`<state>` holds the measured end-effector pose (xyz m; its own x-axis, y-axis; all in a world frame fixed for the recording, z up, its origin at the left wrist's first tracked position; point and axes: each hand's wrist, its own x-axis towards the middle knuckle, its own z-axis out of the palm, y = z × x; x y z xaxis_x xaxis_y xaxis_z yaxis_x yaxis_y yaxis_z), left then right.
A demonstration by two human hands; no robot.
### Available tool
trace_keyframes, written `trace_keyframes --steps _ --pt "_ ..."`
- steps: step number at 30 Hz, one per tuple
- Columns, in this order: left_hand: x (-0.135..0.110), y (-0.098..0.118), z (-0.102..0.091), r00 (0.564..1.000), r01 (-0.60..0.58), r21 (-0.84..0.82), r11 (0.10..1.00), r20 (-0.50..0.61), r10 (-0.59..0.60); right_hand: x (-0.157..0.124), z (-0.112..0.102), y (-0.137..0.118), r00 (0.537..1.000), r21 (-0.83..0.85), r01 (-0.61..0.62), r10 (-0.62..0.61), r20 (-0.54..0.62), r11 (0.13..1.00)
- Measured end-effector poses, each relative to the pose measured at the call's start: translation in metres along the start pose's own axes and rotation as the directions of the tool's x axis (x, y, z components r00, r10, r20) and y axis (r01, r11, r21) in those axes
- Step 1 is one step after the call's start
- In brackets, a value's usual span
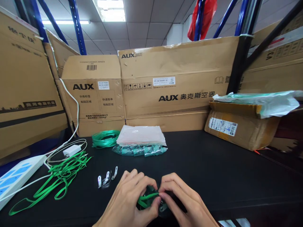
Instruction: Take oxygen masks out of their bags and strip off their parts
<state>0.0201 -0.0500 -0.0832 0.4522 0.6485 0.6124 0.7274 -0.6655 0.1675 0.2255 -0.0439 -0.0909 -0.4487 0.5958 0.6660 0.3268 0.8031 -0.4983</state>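
Note:
My left hand (136, 198) curls round a green lanyard (147, 198) at the front middle of the black table. With fingertips pinched together, my right hand (181, 198) holds the tip of that lanyard. Just under the right fingertips is a small shiny metal clip (163, 208), partly hidden by the fingers. I cannot tell whether the clip is joined to the lanyard. Several loose metal badge clips (107, 178) with clear straps lie left of my hands. Farther left, a tangled heap of green lanyards (68, 170) rests on the table.
A white power strip (22, 173) and a white adapter (72, 150) with cables lie at left. Behind are a green coil (105, 138) and a stack of white sheets (141, 135) on clear-green plastic packets (142, 150). A cardboard box (243, 126) stands right; large AUX cartons (180, 82) wall the back.

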Motion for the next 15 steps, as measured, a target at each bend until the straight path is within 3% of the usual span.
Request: trace_keyframes --steps 6,15 --pt "0.0035 0.0014 -0.0011 0.996 0.069 -0.030 0.997 0.064 -0.067 -0.0016 -0.0005 -0.0013 0.999 0.009 0.012 -0.013 0.032 1.000" --pt "0.0028 0.0010 -0.0018 0.997 0.068 -0.077 0.995 0.029 -0.066 -0.0047 -0.0023 0.0023 1.000 0.011 -0.024 0.024 0.006 1.000"
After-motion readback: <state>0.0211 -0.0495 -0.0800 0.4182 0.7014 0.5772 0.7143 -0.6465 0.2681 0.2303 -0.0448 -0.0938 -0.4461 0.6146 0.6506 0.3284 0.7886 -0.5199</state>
